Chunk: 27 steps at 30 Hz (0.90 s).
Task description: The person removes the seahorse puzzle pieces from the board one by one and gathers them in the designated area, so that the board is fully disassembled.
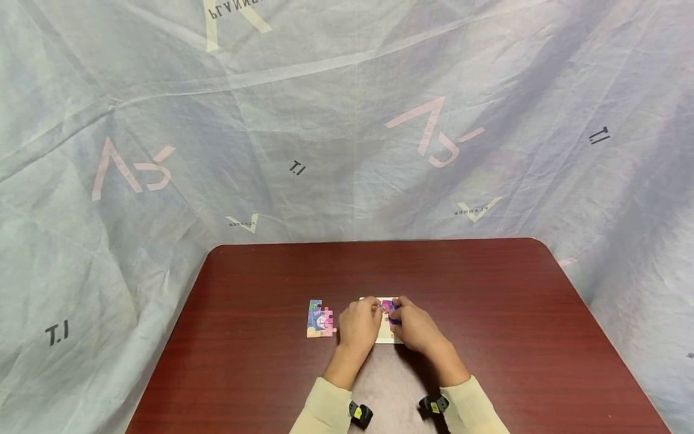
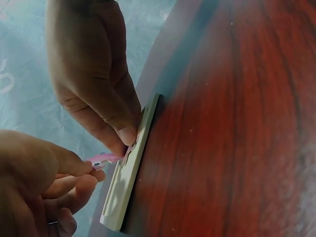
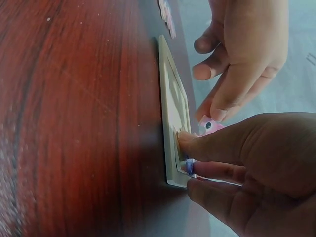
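A pale puzzle tray [image 1: 386,335] with a raised rim lies on the table between the two hands. My left hand [image 1: 358,324] pinches a pink puzzle piece [image 2: 102,160] with a printed eye between thumb and finger, tilted above the tray. At the tray's right part, my right hand [image 1: 418,327] has its thumb and fingers curled at a purple puzzle piece [image 3: 189,167], gripping it low against the tray. Magenta and purple print shows between the hands in the head view; the fingers hide much of these pieces.
To the left of the tray lies a joined group of colourful puzzle pieces [image 1: 321,323]. The dark red wooden table [image 1: 260,283] has rounded far corners. Grey printed cloth [image 1: 336,132] hangs behind it and at both sides.
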Tool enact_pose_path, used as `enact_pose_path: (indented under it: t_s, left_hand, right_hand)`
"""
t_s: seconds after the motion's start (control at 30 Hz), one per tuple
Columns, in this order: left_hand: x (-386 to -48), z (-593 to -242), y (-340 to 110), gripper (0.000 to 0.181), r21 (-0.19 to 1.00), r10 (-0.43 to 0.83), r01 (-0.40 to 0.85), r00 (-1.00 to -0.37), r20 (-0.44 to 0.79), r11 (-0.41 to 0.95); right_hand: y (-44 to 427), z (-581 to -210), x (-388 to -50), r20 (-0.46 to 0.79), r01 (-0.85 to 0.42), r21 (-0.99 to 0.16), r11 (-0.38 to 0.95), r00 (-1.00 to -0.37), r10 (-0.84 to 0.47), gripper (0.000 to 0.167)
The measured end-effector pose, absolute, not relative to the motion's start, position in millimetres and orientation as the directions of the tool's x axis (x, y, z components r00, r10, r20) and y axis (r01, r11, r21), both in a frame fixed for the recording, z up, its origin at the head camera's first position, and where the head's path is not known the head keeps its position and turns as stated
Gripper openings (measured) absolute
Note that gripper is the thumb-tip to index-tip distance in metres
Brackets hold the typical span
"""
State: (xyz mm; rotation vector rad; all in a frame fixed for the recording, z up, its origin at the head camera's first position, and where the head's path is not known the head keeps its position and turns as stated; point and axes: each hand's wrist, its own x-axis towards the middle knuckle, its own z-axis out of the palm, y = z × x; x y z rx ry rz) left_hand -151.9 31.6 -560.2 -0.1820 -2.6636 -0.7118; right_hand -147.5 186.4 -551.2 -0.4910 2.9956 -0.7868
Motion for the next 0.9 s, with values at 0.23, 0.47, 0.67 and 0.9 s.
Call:
enact_pose_path:
  t_s: [0.23,0.47,0.67,0.9]
  left_hand:
    - [-151.3,-553.3,25.0,0.008,0.519,0.011,0.206,-0.936,0.353,0.83]
    - [-148.8,-546.1,13.0,0.008,0.588,-0.017,0.198,-0.941,0.339,0.784]
    - [-147.7,-542.8,-0.4,0.009,0.614,-0.053,0.171,-0.943,0.329,0.77]
    - [-150.0,-538.3,-31.4,0.01,0.649,-0.133,0.109,-0.941,0.312,0.753]
  right_hand:
    - [186.1,-549.3,-147.8,0.065,-0.295,-0.474,0.83,-0.951,-0.301,0.006]
    - [186.0,-549.7,-147.5,0.052,-0.283,-0.475,0.833,-0.954,-0.295,0.009]
    - [185.7,-549.3,-146.5,0.052,-0.285,-0.477,0.832,-0.953,-0.297,0.009]
    - [187.6,-547.5,-146.1,0.056,-0.293,-0.488,0.822,-0.951,-0.306,0.005]
